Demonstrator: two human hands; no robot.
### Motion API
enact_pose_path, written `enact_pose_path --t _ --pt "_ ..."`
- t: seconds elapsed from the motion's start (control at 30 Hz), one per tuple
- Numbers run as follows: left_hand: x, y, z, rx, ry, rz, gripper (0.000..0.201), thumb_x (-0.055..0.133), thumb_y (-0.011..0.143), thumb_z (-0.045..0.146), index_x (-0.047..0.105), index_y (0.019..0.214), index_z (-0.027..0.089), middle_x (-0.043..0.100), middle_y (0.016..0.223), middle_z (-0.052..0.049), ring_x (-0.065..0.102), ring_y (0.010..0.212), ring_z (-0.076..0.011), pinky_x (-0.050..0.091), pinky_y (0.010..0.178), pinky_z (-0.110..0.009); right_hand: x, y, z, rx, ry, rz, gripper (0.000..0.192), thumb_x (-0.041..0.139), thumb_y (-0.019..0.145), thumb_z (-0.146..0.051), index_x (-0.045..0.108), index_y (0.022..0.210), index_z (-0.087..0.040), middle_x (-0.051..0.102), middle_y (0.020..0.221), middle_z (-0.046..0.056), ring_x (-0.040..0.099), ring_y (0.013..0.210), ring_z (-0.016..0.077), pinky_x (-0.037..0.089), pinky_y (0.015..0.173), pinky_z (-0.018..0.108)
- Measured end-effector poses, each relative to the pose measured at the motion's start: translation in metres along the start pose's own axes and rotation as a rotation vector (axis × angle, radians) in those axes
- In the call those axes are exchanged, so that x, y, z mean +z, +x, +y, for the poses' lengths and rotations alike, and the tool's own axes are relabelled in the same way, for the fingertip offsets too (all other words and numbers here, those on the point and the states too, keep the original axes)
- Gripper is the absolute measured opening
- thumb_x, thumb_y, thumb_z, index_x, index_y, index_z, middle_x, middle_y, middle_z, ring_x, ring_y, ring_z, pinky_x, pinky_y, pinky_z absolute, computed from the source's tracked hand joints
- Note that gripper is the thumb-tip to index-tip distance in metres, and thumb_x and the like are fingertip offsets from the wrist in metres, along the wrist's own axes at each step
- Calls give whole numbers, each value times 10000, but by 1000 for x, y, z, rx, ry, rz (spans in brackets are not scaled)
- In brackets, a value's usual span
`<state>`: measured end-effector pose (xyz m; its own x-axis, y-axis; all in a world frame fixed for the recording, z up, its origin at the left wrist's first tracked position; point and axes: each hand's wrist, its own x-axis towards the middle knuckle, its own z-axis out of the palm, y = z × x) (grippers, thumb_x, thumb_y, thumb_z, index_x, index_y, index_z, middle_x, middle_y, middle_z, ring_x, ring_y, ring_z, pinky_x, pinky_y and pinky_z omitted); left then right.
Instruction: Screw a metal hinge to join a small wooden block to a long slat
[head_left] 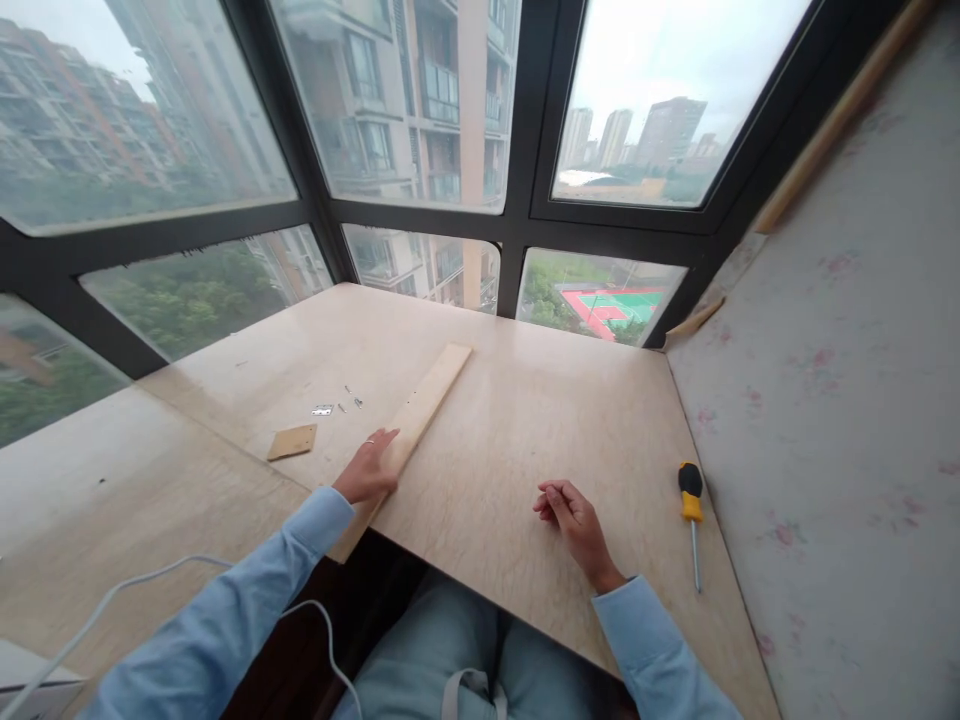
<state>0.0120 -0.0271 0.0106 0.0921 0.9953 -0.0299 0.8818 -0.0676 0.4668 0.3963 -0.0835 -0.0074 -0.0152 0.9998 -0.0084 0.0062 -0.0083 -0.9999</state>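
Seated at a pale plywood tabletop (525, 430) set against a bay of dark-framed windows, both forearms out in light blue sleeves.

Left hand (367, 468) lying palm down on the near stretch of a long wooden slat (415, 422), fingers stretched forward and close together, flat along the wood, thumb tucked to the inner side. Ring showing on one finger. Wrist low, forearm coming in from the lower left at a slant, roughly in line with the slat. No grasp here, just a flat press on top.

Slat running diagonally: far end up near the middle of the table toward the windows, near end poking past the table's front edge, over the dark gap above the lap.

Right hand (571, 515) resting on the tabletop well to the right of the slat, apart from it. Fingers curled inward, tips gathered toward the thumb in a loose pinch; too small to tell whether anything sits between them. Forearm angled in from the lower right, wrist bent slightly.

Off to the right, near the papered wall, a screwdriver (691, 505) with yellow and black handle, shaft pointing back toward the body, untouched.

Left of the slat: a small square wooden piece (292, 441) lying flat, and just beyond it a small metal hinge (322, 409) with a few loose screws (352, 398) scattered beside it.

White cable (112, 600) trailing across the lower left corner.
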Motion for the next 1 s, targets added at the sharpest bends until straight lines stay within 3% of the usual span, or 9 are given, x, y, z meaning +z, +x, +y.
enact_pose_path --t 0.13,0.33,0.57,0.7,0.77,0.87,0.93,1.0 --pt "-23 -4 -18 -113 -21 76 887 686 533 228 467 1376 58 486 1428 -206 426 1352 -340 312 1148 -426 -5 -2 4 -30 -111 -84 448 608 837 -604 685 929 -172 702 726 60 634 648 180 516 626 294" --pt "-39 -21 -29 -203 -53 162 866 709 536 264 513 1359 78 545 1388 -167 502 1289 -317 361 1118 -389 -9 -5 5 -50 -192 -117 417 629 827 -578 695 872 -169 692 698 62 626 629 190 506 605 299" --pt "-56 -21 -46 -343 -6 151 748 707 516 184 632 1254 86 573 1371 -152 494 1308 -328 366 1117 -365 -8 -7 3 -75 -211 -86 389 650 815 -559 695 822 -173 687 671 53 618 602 181 501 589 290" --pt "-65 -18 -50 -328 62 78 754 729 513 189 633 1253 79 550 1389 -177 480 1322 -334 357 1121 -364 -8 -7 1 -74 -211 -44 370 656 816 -546 689 800 -178 681 660 44 609 595 172 487 570 274" --pt "-66 -19 -44 -259 110 86 757 747 513 202 633 1251 75 540 1392 -197 460 1335 -349 343 1129 -379 -9 -8 1 -77 -216 -18 363 653 824 -539 681 766 -181 676 655 40 605 594 165 482 576 268" --pt "-60 -21 -22 -126 111 204 691 744 588 285 635 1242 91 579 1335 -198 521 1268 -348 386 1091 -410 -13 -11 0 -87 -222 47 385 642 837 -536 655 686 -182 668 644 37 597 588 157 473 584 264" --pt "-51 -20 0 -112 14 271 594 669 690 302 626 1247 98 658 1186 -166 671 979 -276 497 943 -388 -19 -16 0 -84 -227 113 411 620 849 -548 652 669 -179 660 629 37 593 579 157 468 578 266" --pt "-37 -18 26 -115 -94 299 496 605 733 273 650 1205 129 704 987 -100 670 732 -207 535 800 -357 -30 -22 -2 -73 -241 195 443 581 865 -568 657 674 -175 639 592 33 584 556 159 468 567 274"
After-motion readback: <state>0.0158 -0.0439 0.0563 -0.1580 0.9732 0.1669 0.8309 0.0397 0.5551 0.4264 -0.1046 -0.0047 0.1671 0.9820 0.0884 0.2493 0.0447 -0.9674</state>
